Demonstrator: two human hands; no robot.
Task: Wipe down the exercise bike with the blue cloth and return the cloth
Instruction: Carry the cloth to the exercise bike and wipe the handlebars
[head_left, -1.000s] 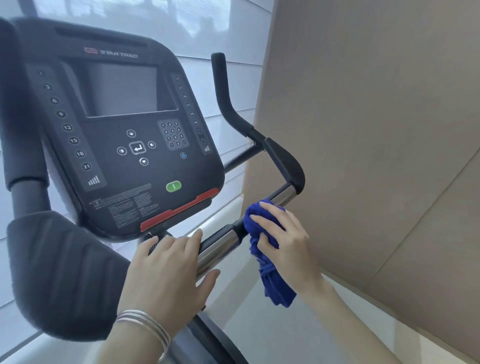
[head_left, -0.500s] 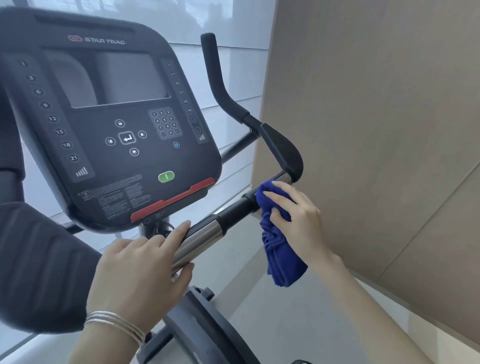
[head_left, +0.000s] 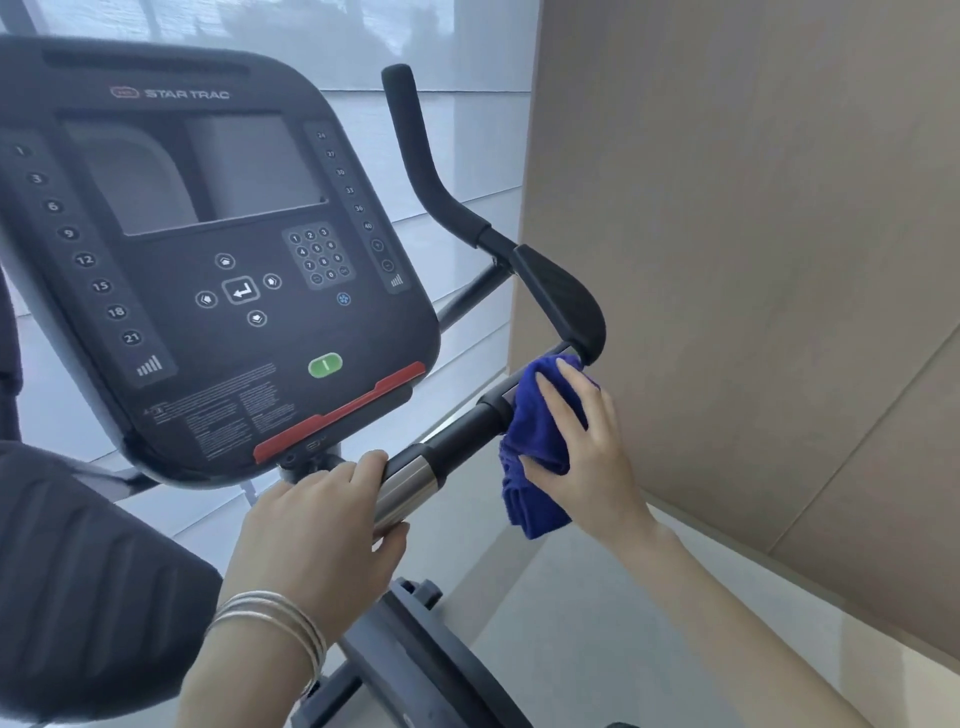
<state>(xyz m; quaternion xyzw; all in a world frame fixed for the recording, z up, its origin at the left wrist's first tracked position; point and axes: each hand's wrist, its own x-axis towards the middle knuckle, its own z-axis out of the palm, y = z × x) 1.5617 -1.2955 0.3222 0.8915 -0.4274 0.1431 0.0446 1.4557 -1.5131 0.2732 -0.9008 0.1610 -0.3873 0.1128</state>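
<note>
**Head view**

- Exercise bike (head_left: 363, 649): console (head_left: 218, 291) at upper left, facing the camera. Black arm pad (head_left: 563, 306) to its right.
- Handlebar (head_left: 462, 434): long axis runs from lower left up to upper right and ends under the arm pad. It has a chrome sleeve (head_left: 410, 483) at the low end and a black section above it.
- Blue cloth (head_left: 537, 441): draped over the top end of the handlebar, touching the underside of the arm pad. Its loose tail hangs below the bar.
- Right hand (head_left: 589, 452): lies on the cloth from the right. Fingers are close together and laid over the top of the cloth, and the thumb presses the fold from beneath, so the cloth is pinched round the bar. This hand is the nearer one to the work.
- Left hand (head_left: 317, 525): fingers curled over the chrome sleeve with the thumb under it. It is well apart from the cloth, with the black section bare between them. Bangles (head_left: 270, 618) on the wrist.
- Beige wall panel (head_left: 753, 260): just beside the right hand.
- Next move, as judged: the upward run has reached its end, so the next stroke goes back down the bar's axis toward the left hand, or up over the pad.
- Change: a second ago the cloth sat lower, with bright bar showing between it and the pad. That stretch is now covered. The left hand keeps its grip on the sleeve.
</note>
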